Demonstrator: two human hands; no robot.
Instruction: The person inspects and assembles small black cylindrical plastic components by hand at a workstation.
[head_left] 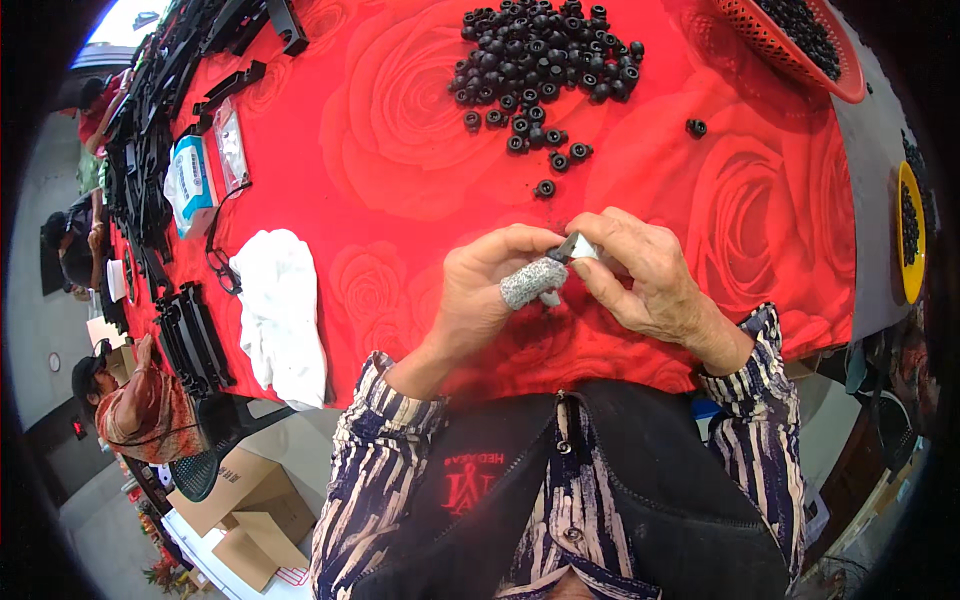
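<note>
Closest to us, our striped sleeves (400, 450) are coming up from the lower edge, both hands meeting over the red rose-patterned tablecloth (380, 130). We are curling our left hand (480, 295), its thumb wearing a grey knitted finger guard (532, 281), against our right hand (640, 275), and together the fingers are pinching a small blade-like metal piece (578, 247) between the fingertips. Just beyond our hands, a heap of small black rubber rings (545, 55) is lying on the cloth. A white rag (280, 310) is resting to our left, a red basket (790, 45) at the far right.
</note>
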